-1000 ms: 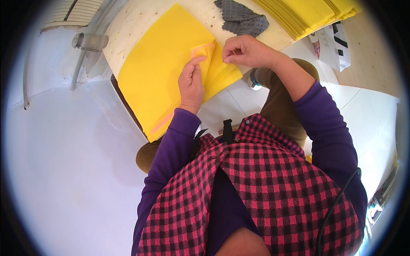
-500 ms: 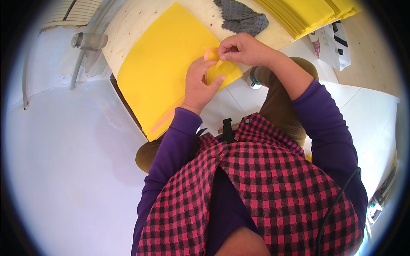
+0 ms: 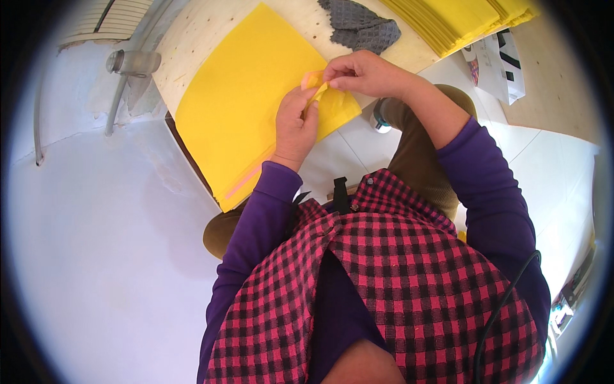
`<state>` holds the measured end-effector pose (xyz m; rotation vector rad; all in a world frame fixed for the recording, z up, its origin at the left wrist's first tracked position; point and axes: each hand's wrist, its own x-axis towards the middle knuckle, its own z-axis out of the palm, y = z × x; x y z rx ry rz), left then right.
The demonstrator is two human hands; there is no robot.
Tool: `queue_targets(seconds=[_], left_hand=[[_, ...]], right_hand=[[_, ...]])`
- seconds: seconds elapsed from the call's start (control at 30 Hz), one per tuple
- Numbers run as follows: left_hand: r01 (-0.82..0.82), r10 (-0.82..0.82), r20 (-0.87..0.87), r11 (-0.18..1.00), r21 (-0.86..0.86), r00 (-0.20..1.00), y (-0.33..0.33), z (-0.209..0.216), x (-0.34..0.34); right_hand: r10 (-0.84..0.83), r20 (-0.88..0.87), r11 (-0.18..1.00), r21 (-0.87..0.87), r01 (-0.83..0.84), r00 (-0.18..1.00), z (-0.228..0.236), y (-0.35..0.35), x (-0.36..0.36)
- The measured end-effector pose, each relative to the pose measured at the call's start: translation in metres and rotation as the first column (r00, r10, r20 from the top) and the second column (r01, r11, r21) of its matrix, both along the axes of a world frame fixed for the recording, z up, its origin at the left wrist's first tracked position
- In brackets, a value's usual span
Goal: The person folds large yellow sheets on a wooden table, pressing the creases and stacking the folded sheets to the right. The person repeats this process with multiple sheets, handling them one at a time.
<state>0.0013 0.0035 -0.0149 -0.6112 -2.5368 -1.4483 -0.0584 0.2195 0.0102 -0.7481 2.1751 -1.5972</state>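
Observation:
A large yellow sheet (image 3: 233, 96), perhaps cloth or plastic, lies flat on the pale wooden board, with a pinkish strip (image 3: 246, 181) along its near edge. At its right corner the edge is lifted and folded, and a bit of orange-pink shows there. My left hand (image 3: 297, 125) pinches this raised edge between thumb and fingers. Just to its right my right hand (image 3: 361, 72) also pinches the same edge with thumb and index finger. The fingertips of both hands nearly meet. What exactly lies between them is partly hidden.
A crumpled dark grey cloth (image 3: 363, 29) lies on the wooden board (image 3: 192, 48) beyond my right hand. A stack of folded yellow sheets (image 3: 457, 22) is at the far right, above a white printed bag (image 3: 505, 67). A capped bottle (image 3: 134, 62) stands at the left by the wall.
My left thumb has closed up toward its fingers onto the yellow edge. My right hand has shifted very slightly left, and the lifted corner is bunched differently.

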Motion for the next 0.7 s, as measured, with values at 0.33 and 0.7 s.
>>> queue_targets(seconds=[0.33, 0.7], left_hand=[[-0.021, 0.021, 0.000, 1.000, 0.023, 1.000, 0.002, 0.003, 0.000], [0.015, -0.015, -0.007, 0.998, -0.068, 1.000, 0.004, 0.014, 0.003]], right_hand=[[0.066, 0.100, 0.997, 0.039, -0.070, 0.993, 0.007, 0.010, 0.005], [0.015, 0.216, 0.987, -0.158, 0.020, 0.976, 0.005, -0.004, 0.001]])
